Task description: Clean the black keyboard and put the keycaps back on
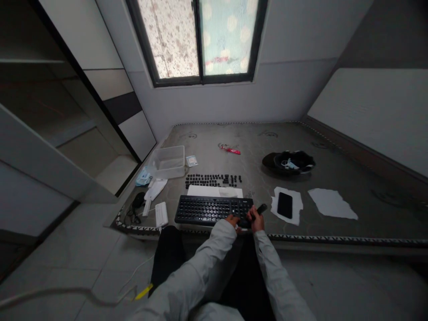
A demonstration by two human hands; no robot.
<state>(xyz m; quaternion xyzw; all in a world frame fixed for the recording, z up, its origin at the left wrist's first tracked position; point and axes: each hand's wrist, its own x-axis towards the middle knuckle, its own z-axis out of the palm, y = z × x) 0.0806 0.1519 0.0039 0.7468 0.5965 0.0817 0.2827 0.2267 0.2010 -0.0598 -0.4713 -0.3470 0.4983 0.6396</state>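
Note:
A black keyboard [203, 208] with its keycaps removed lies at the near edge of the mattress. My left hand [233, 221] grips its front edge toward the right, fingers on top; a small whitish bit shows under that hand, too small to make out. Closed around a dark, thick-handled tool [262, 208] is my right hand [256, 219], over the keyboard's right end. The tool's working end is hidden, so its kind is unclear. Behind the keyboard, loose black keycaps [203, 180] sit in rows, with a white sheet [203, 191] between them and the keyboard.
Left of the keyboard are a white power strip [161, 215], a coiled black cable [133, 216] and a clear plastic bin [167, 174]. To the right, a phone [284, 205] lies on white paper, beside another paper sheet [332, 203]. A black bag [277, 162] and red wrapper [231, 150] lie farther back.

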